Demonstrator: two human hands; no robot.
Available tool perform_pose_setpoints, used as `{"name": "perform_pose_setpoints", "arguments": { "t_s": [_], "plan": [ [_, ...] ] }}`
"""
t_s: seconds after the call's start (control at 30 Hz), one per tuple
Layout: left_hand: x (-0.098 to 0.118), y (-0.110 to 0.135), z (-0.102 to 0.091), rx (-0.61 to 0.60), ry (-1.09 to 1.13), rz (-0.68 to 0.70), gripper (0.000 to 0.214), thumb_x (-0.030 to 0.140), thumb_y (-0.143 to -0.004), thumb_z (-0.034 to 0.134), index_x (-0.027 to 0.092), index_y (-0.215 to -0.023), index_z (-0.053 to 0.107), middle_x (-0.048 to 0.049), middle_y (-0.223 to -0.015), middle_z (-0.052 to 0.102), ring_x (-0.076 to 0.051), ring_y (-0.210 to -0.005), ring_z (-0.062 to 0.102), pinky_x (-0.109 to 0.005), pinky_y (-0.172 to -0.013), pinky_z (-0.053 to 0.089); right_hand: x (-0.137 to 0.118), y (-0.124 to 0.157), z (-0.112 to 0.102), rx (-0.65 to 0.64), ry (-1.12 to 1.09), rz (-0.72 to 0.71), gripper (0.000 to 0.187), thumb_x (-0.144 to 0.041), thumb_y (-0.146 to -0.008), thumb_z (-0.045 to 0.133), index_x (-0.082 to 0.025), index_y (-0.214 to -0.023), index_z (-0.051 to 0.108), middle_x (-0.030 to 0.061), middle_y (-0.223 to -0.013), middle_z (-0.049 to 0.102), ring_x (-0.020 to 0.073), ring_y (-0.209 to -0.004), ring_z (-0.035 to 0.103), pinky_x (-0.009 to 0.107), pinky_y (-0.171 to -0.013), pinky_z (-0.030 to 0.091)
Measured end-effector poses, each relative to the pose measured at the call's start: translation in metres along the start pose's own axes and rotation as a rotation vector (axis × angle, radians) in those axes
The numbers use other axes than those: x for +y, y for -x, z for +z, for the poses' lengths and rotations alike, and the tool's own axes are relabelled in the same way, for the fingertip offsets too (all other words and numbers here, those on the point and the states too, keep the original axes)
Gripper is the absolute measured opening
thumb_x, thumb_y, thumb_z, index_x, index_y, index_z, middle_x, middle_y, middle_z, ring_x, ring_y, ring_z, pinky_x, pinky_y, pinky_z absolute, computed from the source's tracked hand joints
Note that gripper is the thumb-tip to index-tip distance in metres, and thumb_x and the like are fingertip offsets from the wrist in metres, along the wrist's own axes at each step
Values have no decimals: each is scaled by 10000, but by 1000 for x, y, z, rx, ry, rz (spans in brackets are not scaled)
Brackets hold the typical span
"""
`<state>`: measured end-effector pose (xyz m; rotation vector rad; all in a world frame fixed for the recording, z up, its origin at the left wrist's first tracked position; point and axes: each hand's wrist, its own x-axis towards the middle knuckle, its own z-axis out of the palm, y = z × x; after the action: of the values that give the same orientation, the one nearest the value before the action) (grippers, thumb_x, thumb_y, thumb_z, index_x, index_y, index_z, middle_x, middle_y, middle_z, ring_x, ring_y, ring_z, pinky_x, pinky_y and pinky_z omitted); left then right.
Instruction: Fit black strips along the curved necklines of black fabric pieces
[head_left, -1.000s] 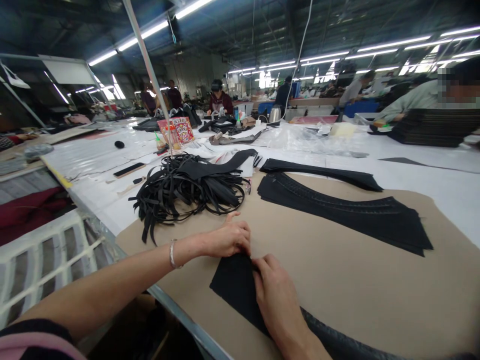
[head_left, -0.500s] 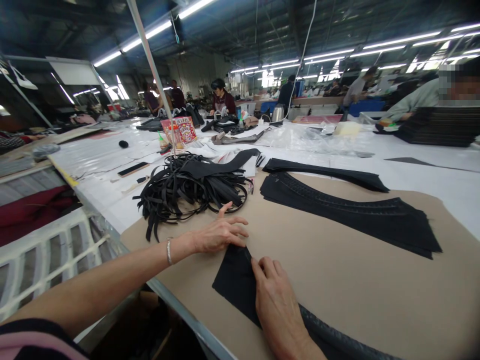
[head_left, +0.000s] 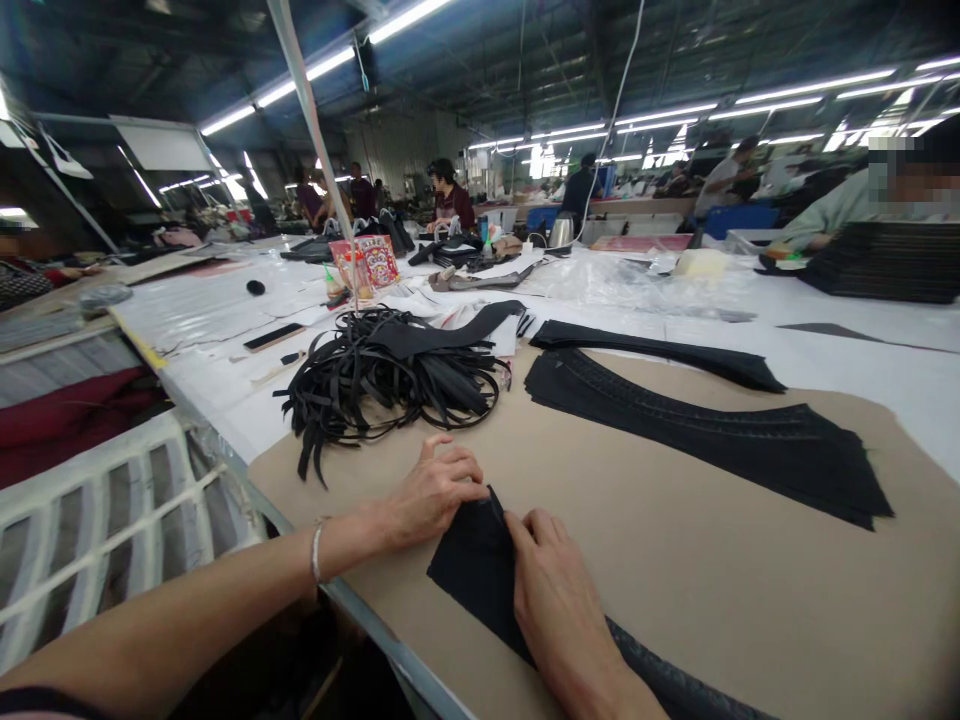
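Note:
A long black fabric piece (head_left: 474,565) lies on the tan sheet in front of me, its squared end toward the left and its far part running under my right arm to the bottom edge. At its upper corner, my left hand (head_left: 439,488) is closed, thumb and fingertips pinching the fabric. The fingers of my right hand (head_left: 559,590) are bent together along the fabric's upper edge, holding it; the palm hides part of the piece. A narrow strip of this edge looks folded between the two hands.
Beyond my left hand lies a tangled heap of black strips (head_left: 390,375). Stacked black curved panels (head_left: 697,435) rest on the tan sheet (head_left: 675,580) to the right. The table's metal edge (head_left: 375,635) runs beside my left forearm. Co-workers sit farther back.
My left hand has drawn in its spread fingers and closed at the fabric's corner. My right hand stays at nearly the same place on the edge. The view has shifted slightly.

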<state>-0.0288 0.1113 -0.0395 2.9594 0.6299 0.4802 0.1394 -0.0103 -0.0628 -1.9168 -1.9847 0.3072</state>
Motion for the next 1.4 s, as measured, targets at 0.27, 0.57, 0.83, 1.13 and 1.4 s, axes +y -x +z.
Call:
{"name": "perform_pose_setpoints", "arguments": {
  "t_s": [0.27,0.57,0.83,1.13,1.4],
  "plan": [
    [22,19,6,41,80,-108,310,59,-864,437,236,-1008,647,-29,-987,654,-189,-1037,532,-447,-1026,189,-1,-9,-9,-20,-62,16,288,-159,-861,473,-173,-1123,591,91,-976,567,238,-943,534,343,-839,425],
    [15,2,4,110,657,-721,562,238,-631,755,174,-1147,542,-68,-1042,591,-249,-1042,515,-398,-938,376,-6,-19,-21,-118,-467,161,333,-107,-749,459,-199,-1050,568,27,-847,635,186,-766,585,300,-697,427],
    [24,-1,-29,-100,1264,-786,685,261,-542,791,134,-1166,538,-1,-826,644,-145,-755,592,-255,-708,423,7,-8,-42,-177,-903,42,330,-202,-714,503,-195,-1042,536,-34,-744,557,134,-677,519,251,-622,404],
    [52,5,-55,10,1326,-907,351,261,-495,768,133,-802,658,27,-672,604,-116,-634,525,-231,-604,353,-14,8,-62,0,-571,-92,325,-305,-780,570,-228,-1095,546,21,-957,636,186,-889,587,322,-808,448],
    [79,8,-69,95,1300,-867,213,266,-556,702,125,-708,649,46,-598,535,-88,-580,439,-213,-564,300,-29,9,-71,396,-146,-357,86,-274,-896,497,-231,-872,567,27,-860,604,187,-797,571,316,-706,389]
  ]
}}
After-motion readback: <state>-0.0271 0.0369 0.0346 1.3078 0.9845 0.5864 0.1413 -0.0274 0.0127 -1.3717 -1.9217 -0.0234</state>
